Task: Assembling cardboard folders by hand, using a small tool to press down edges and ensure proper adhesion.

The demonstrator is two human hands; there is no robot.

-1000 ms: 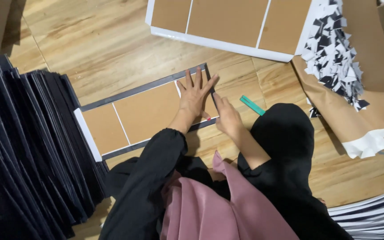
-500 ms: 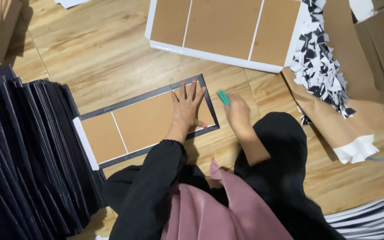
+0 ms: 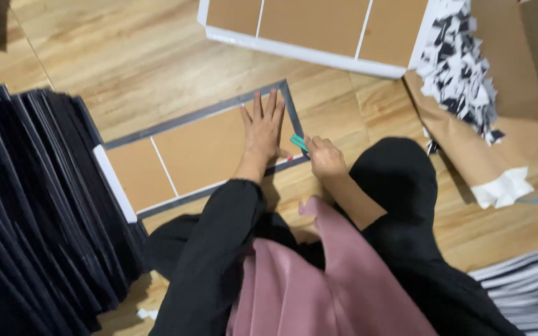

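Down on a wooden floor (image 3: 126, 68): left hand (image 3: 261, 129) spread flat on a brown panel sheet (image 3: 200, 152) at mid-frame, right hand (image 3: 325, 158) closed around a small green tool (image 3: 299, 143) at the sheet's lower right corner.

Hard to tell what kind of tool, with only a short green end showing past the fingers; tip touching or just over the grey border, cannot tell which. Sheet's near edge partly covered by a black sleeve (image 3: 213, 249), its left white end just beside a fanned stack of dark sheets (image 3: 26, 205) cut off at the left edge. Second brown sheet (image 3: 319, 25) cropped by the top edge. Heap of black-and-white scraps (image 3: 462, 68) on brown paper (image 3: 499, 143) at upper right, running out of frame. Pink cloth (image 3: 319, 286) and black clothing filling the bottom, hiding the floor beneath. No walls or room beyond visible.
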